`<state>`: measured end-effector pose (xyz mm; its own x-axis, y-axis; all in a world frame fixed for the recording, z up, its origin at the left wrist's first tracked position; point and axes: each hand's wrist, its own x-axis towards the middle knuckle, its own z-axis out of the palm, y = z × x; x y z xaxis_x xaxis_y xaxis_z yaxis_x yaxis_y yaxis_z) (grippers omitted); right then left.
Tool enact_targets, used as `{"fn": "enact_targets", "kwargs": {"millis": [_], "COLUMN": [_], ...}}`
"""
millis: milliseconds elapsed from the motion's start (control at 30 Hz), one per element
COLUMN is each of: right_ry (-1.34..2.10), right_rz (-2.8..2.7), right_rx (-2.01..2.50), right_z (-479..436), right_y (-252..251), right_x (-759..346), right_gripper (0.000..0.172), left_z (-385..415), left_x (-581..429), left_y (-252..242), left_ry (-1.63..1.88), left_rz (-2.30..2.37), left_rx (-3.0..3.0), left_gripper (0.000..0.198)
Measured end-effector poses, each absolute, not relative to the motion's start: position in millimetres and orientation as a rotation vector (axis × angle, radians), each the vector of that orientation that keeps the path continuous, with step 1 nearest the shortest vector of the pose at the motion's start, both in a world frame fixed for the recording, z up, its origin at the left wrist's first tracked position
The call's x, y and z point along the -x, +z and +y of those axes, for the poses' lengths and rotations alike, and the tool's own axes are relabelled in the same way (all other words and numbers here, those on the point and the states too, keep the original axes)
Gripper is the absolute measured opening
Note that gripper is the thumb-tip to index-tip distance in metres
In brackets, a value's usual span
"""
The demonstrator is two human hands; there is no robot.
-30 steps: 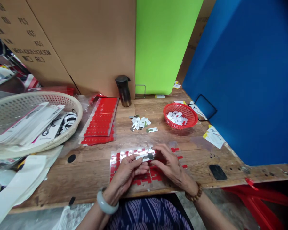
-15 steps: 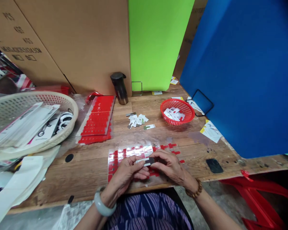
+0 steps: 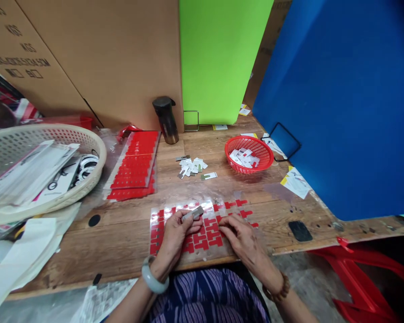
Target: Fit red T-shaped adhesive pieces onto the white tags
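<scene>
A small flat grey metal plate (image 3: 194, 212) is pinched between the thumb and fingers of my left hand (image 3: 177, 232), above a clear sheet. Rows of red T-shaped stickers (image 3: 200, 240) cover this sheet, which lies at the table's front edge. My right hand (image 3: 242, 235) rests low over the sheet's right part, thumb and index fingertip together beside the red shapes. Whatever lies between those fingertips is too small to make out. Beyond the sheet is a loose pile of small white and grey plates (image 3: 191, 167), with a single plate (image 3: 209, 176) just right of it.
A red basket (image 3: 249, 168) holds similar small pieces. At left are stacked red sticker sheets (image 3: 136, 161) and a large cream basket (image 3: 97, 172) of packaging. A dark tumbler (image 3: 167, 121) stands before the cardboard. Green (image 3: 218, 63) and blue (image 3: 336, 112) panels rise behind and right.
My right hand has let go of the metal plate and moved down right to the sticker sheet. The left hand now holds the plate alone, tilted and slightly further left.
</scene>
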<state>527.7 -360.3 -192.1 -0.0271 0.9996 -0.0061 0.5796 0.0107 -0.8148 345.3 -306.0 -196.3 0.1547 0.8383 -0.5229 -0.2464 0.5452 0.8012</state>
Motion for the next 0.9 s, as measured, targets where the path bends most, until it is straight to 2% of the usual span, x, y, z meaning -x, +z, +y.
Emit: {"fn": "enact_targets", "kwargs": {"millis": [333, 533, 900], "right_ry": [0.668, 0.551, 0.427], "right_rz": [-1.670, -1.728, -1.705], "right_rx": [1.638, 1.695, 1.699], "right_z": [-368, -365, -368], "right_y": [-213, -208, -217], "right_x": [-517, -511, -506], "right_gripper": [0.014, 0.015, 0.019], "left_z": [-307, -306, -307], "left_x": [-348, -349, -348], "left_y": [-202, -203, -203], "left_ry": [0.853, 0.843, 0.850], "left_rz": [1.183, 1.212, 1.197], "left_rx": [-0.651, -0.630, -0.632], "left_gripper": [0.024, 0.017, 0.019]}}
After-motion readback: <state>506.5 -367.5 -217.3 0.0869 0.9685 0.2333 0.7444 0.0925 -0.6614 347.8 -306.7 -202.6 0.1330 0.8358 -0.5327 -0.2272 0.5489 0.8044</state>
